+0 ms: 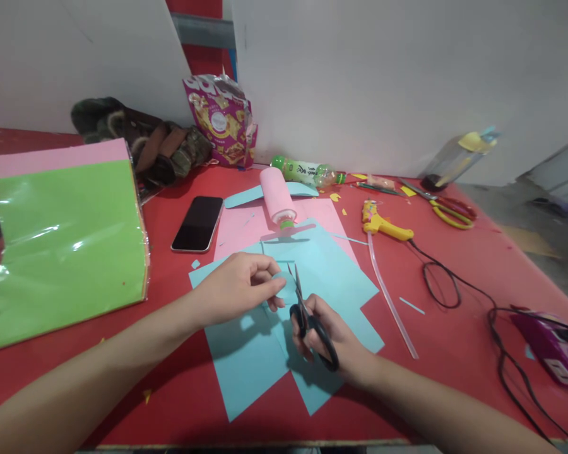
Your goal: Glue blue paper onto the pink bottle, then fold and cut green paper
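Observation:
Between the thumb and fingers of my left hand [239,287] is a small piece of light blue paper [288,288]. My right hand [331,340] has its fingers through the handles of black-handled scissors [307,315]. The scissors' blades are parted and lie beside the right edge of the paper piece. Under both hands several light blue paper sheets [246,366] overlap on the table. Just beyond them lies a bottle wrapped in pink paper [278,195], its green cap towards me, with a light blue strip [243,197] spreading out on both sides.
A phone [197,224] and a plastic pack of coloured paper [71,239] lie left. To the right are a yellow glue gun [383,224] with its cord, a clear glue stick [390,296] and red-and-yellow-handled scissors [452,211]. A snack bag [222,120] and green-labelled bottle [305,171] sit behind.

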The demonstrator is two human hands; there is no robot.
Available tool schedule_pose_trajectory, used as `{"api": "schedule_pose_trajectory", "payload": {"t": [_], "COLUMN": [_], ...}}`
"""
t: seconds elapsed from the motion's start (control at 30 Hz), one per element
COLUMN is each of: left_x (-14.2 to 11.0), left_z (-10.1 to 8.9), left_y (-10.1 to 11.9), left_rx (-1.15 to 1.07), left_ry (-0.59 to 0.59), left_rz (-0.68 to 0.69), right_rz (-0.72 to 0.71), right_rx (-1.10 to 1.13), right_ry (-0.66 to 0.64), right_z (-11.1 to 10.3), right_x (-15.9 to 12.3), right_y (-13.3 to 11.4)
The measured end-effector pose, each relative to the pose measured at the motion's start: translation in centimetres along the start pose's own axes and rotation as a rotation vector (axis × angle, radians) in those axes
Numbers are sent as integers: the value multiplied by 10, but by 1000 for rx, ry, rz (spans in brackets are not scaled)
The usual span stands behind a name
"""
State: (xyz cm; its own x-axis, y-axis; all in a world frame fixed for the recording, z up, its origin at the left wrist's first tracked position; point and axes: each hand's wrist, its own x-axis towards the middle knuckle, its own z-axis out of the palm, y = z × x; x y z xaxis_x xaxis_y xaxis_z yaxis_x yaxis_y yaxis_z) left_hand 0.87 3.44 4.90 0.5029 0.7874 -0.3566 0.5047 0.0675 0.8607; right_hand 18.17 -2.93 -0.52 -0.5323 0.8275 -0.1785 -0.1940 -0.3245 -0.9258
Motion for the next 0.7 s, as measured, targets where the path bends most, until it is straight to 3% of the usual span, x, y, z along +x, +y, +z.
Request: {"api": "schedule_pose_trajectory", "payload": {"t": [0.43,0.7], "left_x": [0,1], "left_z": [0,-1], "left_y": [1,-2], "left_rx": [-19,-64], "left_ry": [4,-1], "left_rz": [-9,2], "right_rz": [65,5], "right_rx": [45,24], "right_ry": [67,121], "right_z": [2,-2], "right_x": [-1,4], "right_y": [-1,1]}}
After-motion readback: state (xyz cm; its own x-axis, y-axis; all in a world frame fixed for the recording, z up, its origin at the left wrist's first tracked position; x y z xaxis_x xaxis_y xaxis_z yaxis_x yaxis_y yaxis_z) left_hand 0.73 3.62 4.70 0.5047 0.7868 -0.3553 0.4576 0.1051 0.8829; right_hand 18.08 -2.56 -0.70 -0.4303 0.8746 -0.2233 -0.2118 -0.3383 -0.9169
